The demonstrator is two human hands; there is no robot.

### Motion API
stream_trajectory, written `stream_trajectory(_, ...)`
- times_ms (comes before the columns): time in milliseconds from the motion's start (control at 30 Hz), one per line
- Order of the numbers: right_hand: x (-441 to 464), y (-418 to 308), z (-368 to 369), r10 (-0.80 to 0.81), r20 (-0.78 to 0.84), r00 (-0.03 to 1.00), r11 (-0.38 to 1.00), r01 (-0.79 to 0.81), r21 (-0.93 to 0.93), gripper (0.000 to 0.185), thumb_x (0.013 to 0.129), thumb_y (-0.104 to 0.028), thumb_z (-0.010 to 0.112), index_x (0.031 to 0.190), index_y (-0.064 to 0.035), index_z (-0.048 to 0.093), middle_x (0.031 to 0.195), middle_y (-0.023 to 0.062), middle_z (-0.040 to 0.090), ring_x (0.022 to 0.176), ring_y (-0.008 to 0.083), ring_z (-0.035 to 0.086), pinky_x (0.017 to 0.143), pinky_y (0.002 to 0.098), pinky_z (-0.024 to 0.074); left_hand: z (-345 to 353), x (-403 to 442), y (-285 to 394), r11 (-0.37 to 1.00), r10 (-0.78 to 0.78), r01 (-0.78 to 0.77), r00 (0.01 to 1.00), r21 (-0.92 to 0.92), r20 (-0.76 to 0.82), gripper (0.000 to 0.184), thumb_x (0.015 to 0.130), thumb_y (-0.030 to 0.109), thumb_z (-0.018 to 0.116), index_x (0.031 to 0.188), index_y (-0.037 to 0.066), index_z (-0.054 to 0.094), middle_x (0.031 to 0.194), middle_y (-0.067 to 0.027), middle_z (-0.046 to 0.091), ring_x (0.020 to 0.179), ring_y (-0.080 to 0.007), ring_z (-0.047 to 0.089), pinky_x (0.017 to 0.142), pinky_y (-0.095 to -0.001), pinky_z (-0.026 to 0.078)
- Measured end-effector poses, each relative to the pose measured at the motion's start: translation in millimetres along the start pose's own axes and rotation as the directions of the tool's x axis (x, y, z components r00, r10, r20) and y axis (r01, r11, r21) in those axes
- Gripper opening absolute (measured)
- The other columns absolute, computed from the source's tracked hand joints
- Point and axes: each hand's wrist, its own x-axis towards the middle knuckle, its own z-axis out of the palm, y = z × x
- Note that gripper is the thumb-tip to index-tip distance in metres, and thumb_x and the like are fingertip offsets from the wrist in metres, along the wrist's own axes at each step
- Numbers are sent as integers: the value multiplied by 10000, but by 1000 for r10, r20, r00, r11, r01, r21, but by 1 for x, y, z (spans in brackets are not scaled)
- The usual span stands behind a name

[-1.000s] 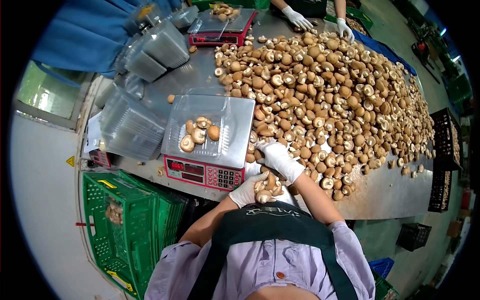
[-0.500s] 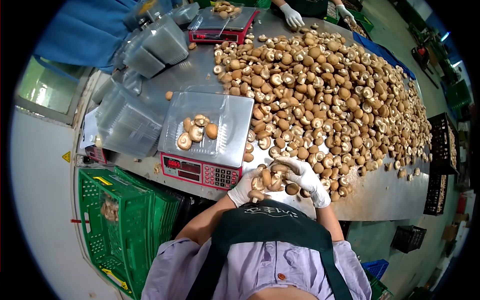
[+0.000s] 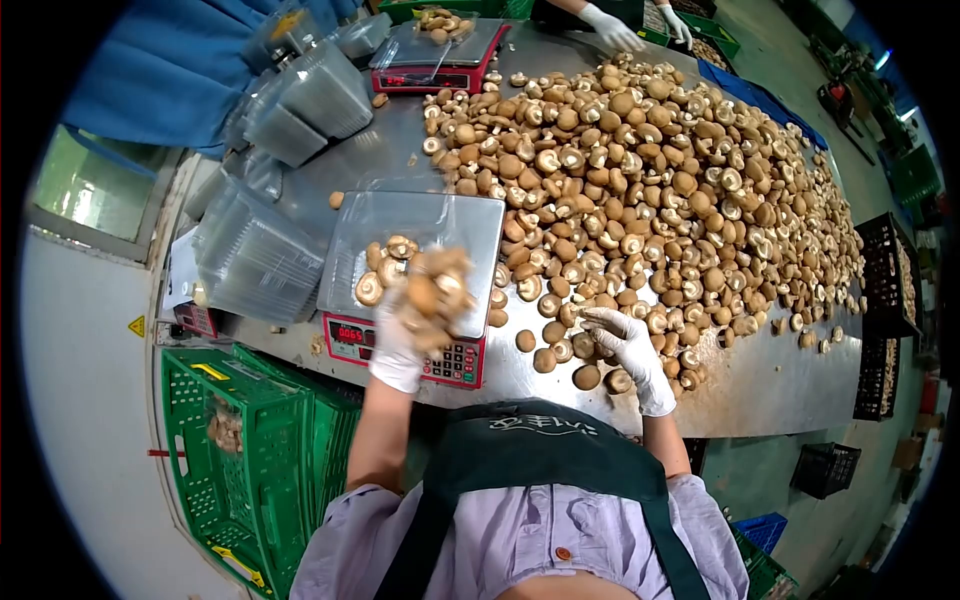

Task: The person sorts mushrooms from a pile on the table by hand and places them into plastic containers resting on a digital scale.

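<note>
My gloved left hand (image 3: 397,345) is closed around several mushrooms (image 3: 437,290), smeared by motion, above the front of the near scale (image 3: 475,235). On that scale lies a clear plastic tray (image 3: 425,215) with several brown-capped mushrooms (image 3: 370,288) in it; my handful hides part of it. The red display reads about 0.065. At the near edge of the mushroom heap (image 3: 640,190), my gloved right hand (image 3: 628,350) has its fingers apart and slightly bent, fingertips beside loose mushrooms. A few mushrooms (image 3: 587,377) lie on the metal below it.
Stacked clear trays (image 3: 260,250) stand left of the scale. Behind is a second red scale (image 3: 430,75) with mushrooms on it. A co-worker's gloved hand (image 3: 612,28) reaches over the heap's far edge. Green crates (image 3: 235,460) stand lower left, black crates (image 3: 885,275) at right.
My left hand has moved left and up from the heap's near edge to the scale, carrying mushrooms. My hands have parted; the right stays by the heap. The co-worker's hand has shifted right.
</note>
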Motion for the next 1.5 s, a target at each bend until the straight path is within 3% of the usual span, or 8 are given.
stream_trajectory(167, 13, 0, 8, -50, -13, 999, 991, 48, -123, 291, 880, -19, 576, 1167, -23, 623, 1103, 67, 666, 974, 130, 619, 854, 257, 494, -43, 14, 74, 656, 483, -470, 863, 590, 150, 519, 848, 283, 634, 1300, 77, 484, 1316, -139, 504, 1113, -293, 565, 923, -390, 498)
stream_trajectory(300, 32, -15, 27, -67, -129, 989, 884, -1, -468, 314, 843, -239, 646, 1114, -81, 665, 886, 148, 693, 791, 205, 674, 747, 293, 521, -68, 20, 66, -593, 383, -215, 773, 776, 506, 439, 708, 175, 746, 1131, 142, 630, 1300, -152, 508, 1255, -357, 436, 1031, -427, 388)
stream_trajectory(633, 120, 67, 97, -622, 34, 782, 21, 61, -998, 249, 723, -235, 681, 814, -28, 576, 685, 161, 588, 706, 310, 545, 633, 439, 433, -53, 20, 51, -507, 524, -184, 710, 842, 471, 485, 756, 213, 740, 1201, 76, 606, 1313, -140, 511, 1181, -333, 485, 998, -426, 392)
stream_trajectory(933, 56, -4, 27, 18, -131, 991, 979, -44, -198, 343, 803, -319, 637, 1033, -68, 683, 893, 66, 691, 809, 164, 642, 719, 270, 491, 20, 18, -31, -163, 493, -447, 735, 880, 465, 216, 758, 17, 678, 973, 31, 683, 1102, -124, 641, 1036, -268, 621, 900, -342, 500)
stream_trajectory(1100, 44, 24, -42, 68, -57, 996, 792, -19, 610, 289, 862, -233, 573, 1098, -69, 595, 1098, 43, 610, 1003, 201, 594, 833, 368, 526, 24, 38, -80, 36, 278, -487, 844, 873, 459, 182, 778, 62, 682, 958, 30, 688, 1096, -128, 645, 1008, -270, 631, 866, -325, 510)
stream_trajectory(1200, 67, 16, -50, 82, -379, 922, 995, -99, -26, 307, 836, -312, 645, 996, -51, 666, 866, 40, 675, 830, 165, 639, 712, 306, 506, 15, 52, -110, -20, 102, -418, 903, 908, 418, 224, 812, 190, 674, 997, 64, 673, 1127, -125, 620, 1004, -284, 621, 852, -337, 513)
stream_trajectory(1333, 108, 31, -27, -337, -370, 866, 533, -149, -833, 276, 779, -320, 686, 920, -84, 700, 770, 150, 680, 720, 296, 665, 654, 389, 525, 2, 48, -141, -203, -51, -460, 886, 864, 460, 226, 828, 204, 659, 1001, 60, 666, 1103, -101, 633, 970, -243, 628, 801, -315, 511)
stream_trajectory(1500, 114, 18, -8, -455, -318, 832, 359, -155, -920, 219, 750, -273, 664, 837, -72, 664, 731, 153, 654, 701, 307, 650, 639, 410, 526, -11, 23, -150, 281, -6, -322, 942, 904, 337, 190, 864, 152, 606, 1006, 52, 682, 1053, -107, 661, 891, -251, 659, 840, -277, 498)
